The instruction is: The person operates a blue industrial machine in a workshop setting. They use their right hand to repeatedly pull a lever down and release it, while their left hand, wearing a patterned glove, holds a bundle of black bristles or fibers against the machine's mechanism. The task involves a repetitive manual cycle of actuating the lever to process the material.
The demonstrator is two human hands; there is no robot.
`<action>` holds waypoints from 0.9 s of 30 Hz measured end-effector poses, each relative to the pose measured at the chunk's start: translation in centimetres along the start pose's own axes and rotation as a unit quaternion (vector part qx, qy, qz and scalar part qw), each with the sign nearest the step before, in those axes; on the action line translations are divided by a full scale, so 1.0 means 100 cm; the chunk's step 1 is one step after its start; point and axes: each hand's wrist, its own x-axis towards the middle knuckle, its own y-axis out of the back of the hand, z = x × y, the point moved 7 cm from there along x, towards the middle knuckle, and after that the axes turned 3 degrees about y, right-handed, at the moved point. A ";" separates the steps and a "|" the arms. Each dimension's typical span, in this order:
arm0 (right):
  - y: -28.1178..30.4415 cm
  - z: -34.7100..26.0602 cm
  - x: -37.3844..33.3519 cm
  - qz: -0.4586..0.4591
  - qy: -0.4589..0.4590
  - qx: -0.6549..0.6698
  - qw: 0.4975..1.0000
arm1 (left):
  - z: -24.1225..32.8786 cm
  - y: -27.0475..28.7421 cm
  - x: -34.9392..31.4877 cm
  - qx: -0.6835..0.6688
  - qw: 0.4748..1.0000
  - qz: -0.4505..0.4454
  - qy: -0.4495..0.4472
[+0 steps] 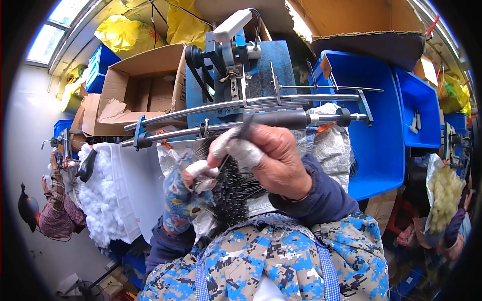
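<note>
My right hand is raised at the middle, thumb and forefinger wrapped in white tape. It pinches a dark feather-like tuft, blurred at its tip. Lower and to its left is my left hand, in a blue patterned cover with white-wrapped fingertips. Those fingers are closed, and what they hold is too small to make out. Beneath both hands, on my lap, lies a pile of black feather-like strands with thin pale quills sticking out. Just beyond the hands runs a machine's metal rod with a dark roller.
A belt-driven machine stands ahead on a blue plate. At left are a cardboard box and a white bin of white fluff; at right, a large blue bin. Co-workers sit at far left and far right.
</note>
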 end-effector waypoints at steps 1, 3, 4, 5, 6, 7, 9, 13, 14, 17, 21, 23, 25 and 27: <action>0.009 -0.018 0.001 0.027 0.025 0.042 0.998 | -0.023 0.008 -0.016 -0.035 0.997 0.023 0.058; 0.044 -0.045 -0.001 0.078 0.015 -0.074 0.994 | -0.055 0.024 -0.035 0.042 0.991 -0.032 0.120; 0.057 -0.055 0.000 0.111 -0.003 -0.138 0.984 | -0.062 0.021 -0.040 0.114 0.985 -0.097 0.084; 0.072 -0.053 -0.002 0.137 -0.037 -0.195 0.971 | -0.069 0.016 -0.049 0.188 0.968 -0.160 0.051; 0.074 -0.056 0.004 0.088 -0.021 -0.296 0.951 | -0.075 0.006 -0.060 0.260 0.940 -0.221 0.017; 0.076 -0.054 0.009 0.071 0.033 -0.382 0.921 | -0.072 -0.001 -0.065 0.269 0.941 -0.202 -0.039; 0.080 -0.041 0.017 0.049 0.143 -0.564 0.812 | -0.092 -0.009 -0.069 0.171 0.956 -0.230 0.063; 0.101 -0.009 0.054 0.005 -0.007 -0.750 0.662 | -0.096 -0.010 -0.057 0.045 0.959 -0.248 0.133; 0.109 -0.001 0.062 0.006 -0.017 -0.769 0.639 | -0.098 -0.009 -0.053 0.025 0.958 -0.245 0.147; 0.118 0.017 0.082 -0.012 -0.029 -0.820 0.572 | -0.091 -0.008 -0.034 -0.039 0.976 -0.166 0.135; 0.135 0.044 0.090 -0.023 -0.047 -0.840 0.541 | -0.074 -0.016 -0.004 -0.129 0.982 -0.108 0.087; 0.136 0.049 0.090 -0.021 -0.061 -0.831 0.552 | -0.075 -0.023 0.003 -0.153 0.981 -0.106 0.056; 0.136 0.052 0.091 -0.026 -0.061 -0.833 0.549 | -0.069 -0.029 0.009 -0.079 0.988 -0.118 0.064; 0.137 0.055 0.091 -0.033 -0.062 -0.840 0.538 | -0.076 -0.034 0.006 -0.089 0.984 -0.108 0.114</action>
